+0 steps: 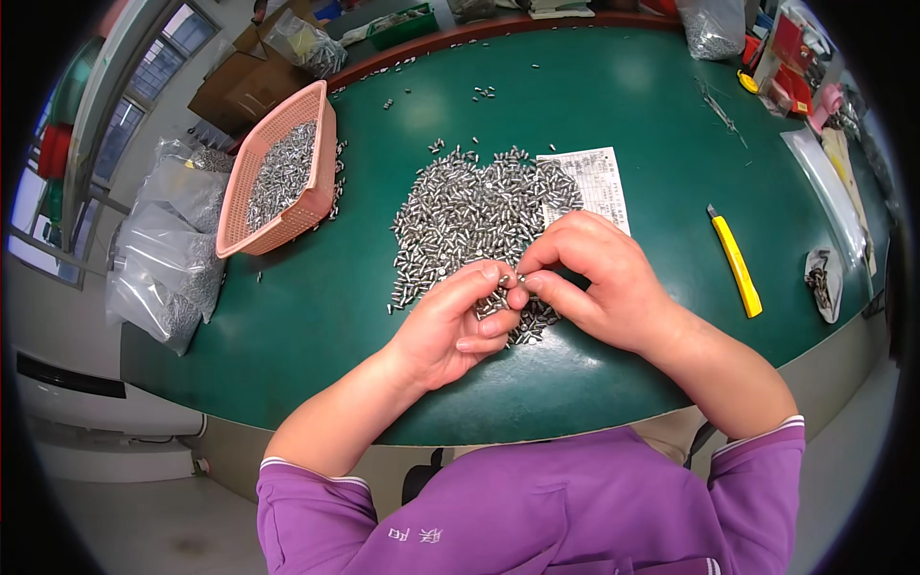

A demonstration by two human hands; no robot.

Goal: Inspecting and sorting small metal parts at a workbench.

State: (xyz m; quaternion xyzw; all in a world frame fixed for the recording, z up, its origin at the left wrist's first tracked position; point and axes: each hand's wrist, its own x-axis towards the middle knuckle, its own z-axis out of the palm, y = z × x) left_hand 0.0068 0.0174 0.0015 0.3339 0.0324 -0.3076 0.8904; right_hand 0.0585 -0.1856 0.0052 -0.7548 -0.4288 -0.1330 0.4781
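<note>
A wide heap of small silvery metal pins (460,216) is spread over the green tabletop (316,355). At its near edge my two hands meet, fingertips almost touching. My left hand (450,321) is curled, thumb and finger pinching a small metal pin, with a few more seeming to rest in the bent fingers. My right hand (609,278) is closed in a pinch beside it, on what looks like another small metal pin; the fingertips partly hide it. A printed paper sheet (602,182) lies partly under the heap's right side.
At the left, a pink plastic basket (324,187) holds many similar pins, beside clear plastic bags (163,287) of metal parts. A yellow utility knife (736,266) lies to the right. Farther back are tweezers (721,107) and a cardboard box (244,84).
</note>
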